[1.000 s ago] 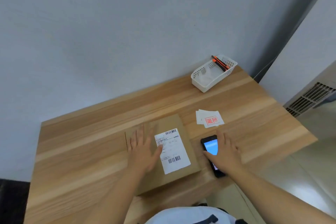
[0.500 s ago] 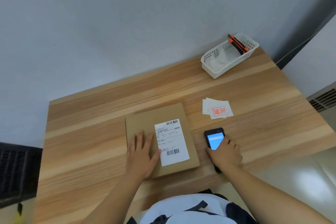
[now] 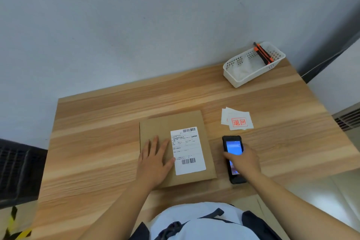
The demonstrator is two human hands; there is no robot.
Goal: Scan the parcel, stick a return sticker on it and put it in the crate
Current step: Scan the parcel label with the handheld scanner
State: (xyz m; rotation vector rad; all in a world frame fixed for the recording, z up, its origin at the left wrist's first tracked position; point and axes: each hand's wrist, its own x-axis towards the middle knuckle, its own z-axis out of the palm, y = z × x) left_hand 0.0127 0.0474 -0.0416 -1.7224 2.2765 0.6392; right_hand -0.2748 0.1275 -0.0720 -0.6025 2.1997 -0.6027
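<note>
While it lies flat near the front edge of the wooden worktop (image 3: 97,142), the parcel (image 3: 187,121) shows as one thin brown cardboard mailer, rectangular, matte, with a fold line along its left side. One white shipping label (image 3: 190,152) sits on its right half, carrying two barcodes, one at the top and one near the bottom, plus small print too fine to read. The left hand (image 3: 154,161) rests palm-down on the parcel's left part, fingers spread and flat, thumb tip touching the label's left edge; it grips nothing. Just right of the parcel lies one black handheld scanner (image 3: 232,142) with a lit blue screen. The right hand (image 3: 244,161) lies over its lower half, fingers curled around the body, grasping it on the worktop. Beyond the scanner is a small loose stack of white square return stickers (image 3: 238,119), the top one printed with a red framed stamp; the count is unclear. At the far right corner stands one white perforated plastic basket (image 3: 245,78) holding one orange-and-black tool (image 3: 263,54). The worktop has pale striped wood grain.
</note>
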